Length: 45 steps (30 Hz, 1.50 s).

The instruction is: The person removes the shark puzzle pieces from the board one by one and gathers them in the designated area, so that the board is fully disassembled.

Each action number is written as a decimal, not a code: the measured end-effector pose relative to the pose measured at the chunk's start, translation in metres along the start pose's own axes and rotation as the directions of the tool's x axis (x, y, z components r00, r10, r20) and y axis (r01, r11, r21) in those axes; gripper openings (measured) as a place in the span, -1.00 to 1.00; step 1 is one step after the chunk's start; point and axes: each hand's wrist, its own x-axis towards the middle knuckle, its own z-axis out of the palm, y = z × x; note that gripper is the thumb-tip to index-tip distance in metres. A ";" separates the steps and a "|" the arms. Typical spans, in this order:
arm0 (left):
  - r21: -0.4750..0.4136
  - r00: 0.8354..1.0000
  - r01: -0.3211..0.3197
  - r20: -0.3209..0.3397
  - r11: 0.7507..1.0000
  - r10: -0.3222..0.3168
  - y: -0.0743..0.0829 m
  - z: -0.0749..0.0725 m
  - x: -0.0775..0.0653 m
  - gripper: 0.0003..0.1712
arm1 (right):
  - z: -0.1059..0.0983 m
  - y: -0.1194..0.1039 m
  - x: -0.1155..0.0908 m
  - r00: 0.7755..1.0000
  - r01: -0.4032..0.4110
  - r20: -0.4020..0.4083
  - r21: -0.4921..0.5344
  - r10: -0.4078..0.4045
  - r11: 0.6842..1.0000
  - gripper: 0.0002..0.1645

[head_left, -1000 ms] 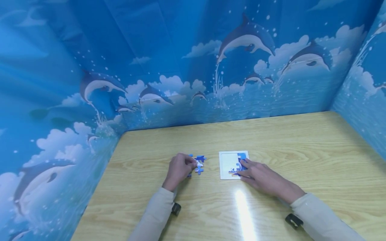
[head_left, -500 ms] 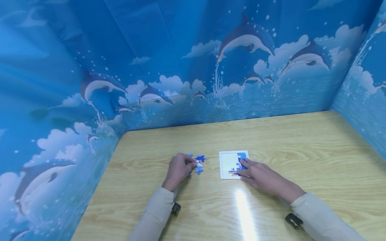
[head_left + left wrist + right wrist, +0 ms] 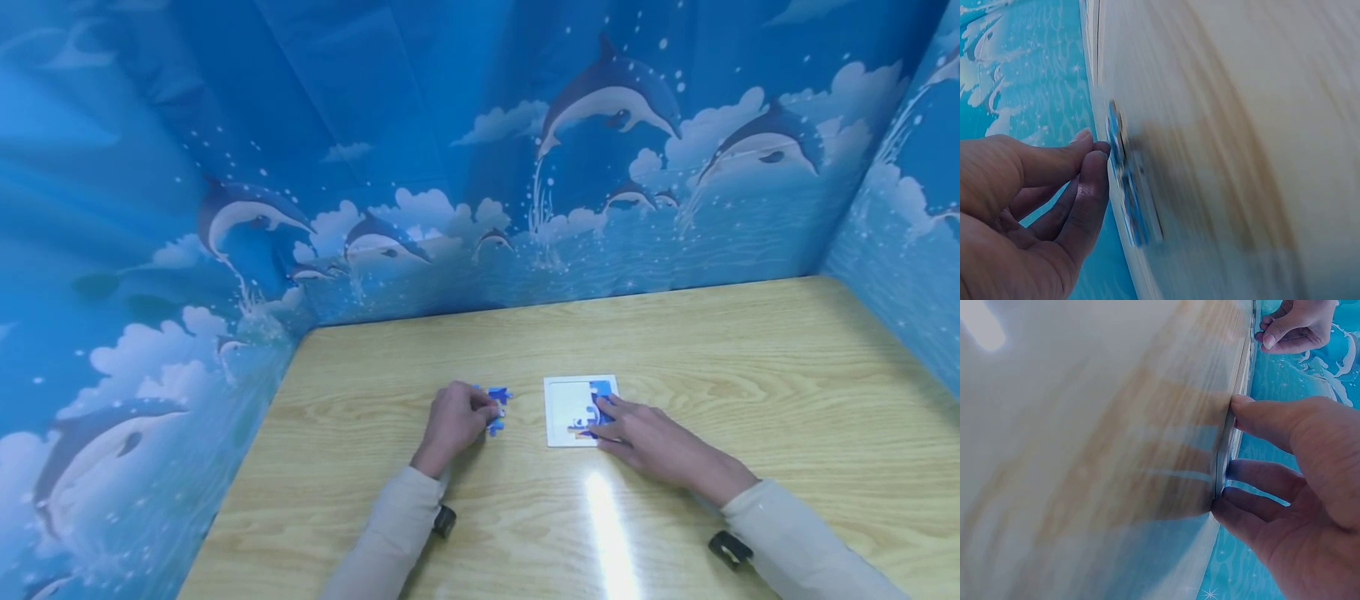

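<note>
Probably light and stiff, the puzzle piece (image 3: 1114, 128) pinched under the left hand (image 3: 453, 421) suits edge holding, the right hand (image 3: 641, 432) resting spread on the frame (image 3: 550, 414).

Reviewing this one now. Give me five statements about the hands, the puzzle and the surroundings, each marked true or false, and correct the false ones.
1. The left hand is at the loose puzzle pieces. True.
2. The right hand is raised clear of the white frame. False: its fingers rest on the right side of the frame.
3. The backdrop behind the table is printed with dolphins. True.
4. The white frame is completely filled. False: the fitted pieces sit toward its right, and much of its left is bare.
5. The loose puzzle pieces lie to the right of the white frame. False: they lie to its left in the head view.
</note>
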 end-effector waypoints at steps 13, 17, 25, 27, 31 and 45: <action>0.028 0.994 -0.075 0.077 0.997 0.073 0.026 0.022 0.001 -0.95 | 0.000 0.000 0.002 1.000 0.021 -0.009 0.007 -0.021 1.000 -0.66; 0.030 0.990 -0.108 0.098 0.994 0.104 0.035 0.028 -0.001 -0.94 | 0.000 0.000 0.002 1.000 0.013 0.003 0.008 -0.013 1.000 -0.66; 0.031 0.974 -0.158 0.168 0.987 0.150 0.054 0.041 -0.001 -0.91 | -0.003 0.001 0.001 1.000 0.006 0.013 0.010 -0.006 1.000 -0.66; 0.036 0.969 -0.175 0.186 0.984 0.165 0.058 0.045 -0.001 -0.91 | -0.003 0.001 0.001 1.000 0.005 0.013 0.009 -0.005 1.000 -0.66; 0.051 0.959 -0.209 0.205 0.977 0.194 0.064 0.050 -0.001 -0.90 | -0.003 0.002 0.000 1.000 0.003 0.016 0.014 -0.004 1.000 -0.66; 0.078 0.957 -0.227 0.206 0.971 0.207 0.070 0.062 0.002 -0.93 | -0.007 0.010 -0.007 0.999 0.027 -0.019 0.013 -0.027 1.000 -0.69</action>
